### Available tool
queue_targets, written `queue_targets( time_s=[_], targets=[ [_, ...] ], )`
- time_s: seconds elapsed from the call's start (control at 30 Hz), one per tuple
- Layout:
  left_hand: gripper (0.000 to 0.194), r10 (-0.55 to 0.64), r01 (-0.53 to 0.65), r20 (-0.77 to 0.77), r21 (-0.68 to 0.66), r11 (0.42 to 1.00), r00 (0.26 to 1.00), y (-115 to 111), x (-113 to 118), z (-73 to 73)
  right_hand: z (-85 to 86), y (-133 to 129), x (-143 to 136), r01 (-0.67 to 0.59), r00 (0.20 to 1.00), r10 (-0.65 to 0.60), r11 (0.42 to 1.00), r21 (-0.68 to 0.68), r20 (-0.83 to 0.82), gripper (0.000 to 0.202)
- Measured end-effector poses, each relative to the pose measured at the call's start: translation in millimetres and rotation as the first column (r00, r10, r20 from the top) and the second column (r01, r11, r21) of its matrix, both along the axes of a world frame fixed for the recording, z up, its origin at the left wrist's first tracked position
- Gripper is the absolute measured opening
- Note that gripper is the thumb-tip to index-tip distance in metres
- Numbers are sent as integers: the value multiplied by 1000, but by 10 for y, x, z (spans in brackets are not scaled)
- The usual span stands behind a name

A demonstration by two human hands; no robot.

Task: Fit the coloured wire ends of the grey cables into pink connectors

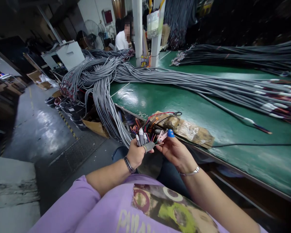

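Begins at far left with an open carton (34, 76) on the floor, with crumpled clear plastic (46, 80) inside. Comes next to a second carton (95, 127) beside the bench (147, 97), under hanging grey cables (105, 100) (cannot make out the contents). Holds a small bunch of cable ends (141, 137) in the left hand (136, 153), at the bench's near edge, with fingers closed round the grey jackets. Shows, farther back, a bright packet (145, 61) between white posts (137, 32) and a clear sleeve (153, 25) hung there, with something pale inside. Has the right hand (175, 152) near the coloured wires, with fingers drawn narrow at a small pink piece (162, 136) (too small to identify) and a blue cover (170, 133) on one tip. Passes a taped cardboard strip (196, 133) on the bench. Reaches, at right, the white-wrapped ends (269, 106) of a long cable bundle (208, 83).
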State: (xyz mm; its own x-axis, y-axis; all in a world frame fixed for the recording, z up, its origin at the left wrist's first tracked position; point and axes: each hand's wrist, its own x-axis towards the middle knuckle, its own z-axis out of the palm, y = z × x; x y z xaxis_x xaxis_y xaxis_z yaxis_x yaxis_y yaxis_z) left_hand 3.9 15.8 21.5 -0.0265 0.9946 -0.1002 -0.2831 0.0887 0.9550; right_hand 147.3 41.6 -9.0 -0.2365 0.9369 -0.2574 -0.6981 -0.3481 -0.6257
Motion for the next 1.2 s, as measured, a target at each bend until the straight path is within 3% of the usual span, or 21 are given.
queue_targets(
  time_s=[0.23,0.33,0.57,0.73,0.87,1.03,1.13,1.2],
  targets=[
    [33,0,0,-1,-26,1000,1000,21,6,-42,-12,21,-71,112,993,-113,993,-24,-45,24],
    [32,-4,4,7,-17,1000,1000,12,0,-52,-30,8,-82,99,993,-100,995,-16,-59,26],
    [33,2,-2,13,-7,1000,1000,-40,-50,-82,-52,-86,60,-187,981,188,982,-24,42,48],
    [35,-36,37,-49,12,999,998,-92,-118,-107,14,-149,120,-348,916,339,937,6,215,40],
    [34,-118,123,-156,28,992,981,-107,-175,-135,60,-162,73,-316,885,266,946,74,383,30],
    [34,-379,386,-277,-33,922,883,-93,-239,-154,50,-208,-5,-333,830,151,906,261,537,28],
    [36,-431,432,-283,-66,900,856,-85,-253,-135,16,-237,-18,-320,824,108,899,298,556,28],
    [36,-407,407,-267,-57,912,874,-83,-254,-114,-7,-248,1,-264,849,86,924,276,522,28]
  ],
)
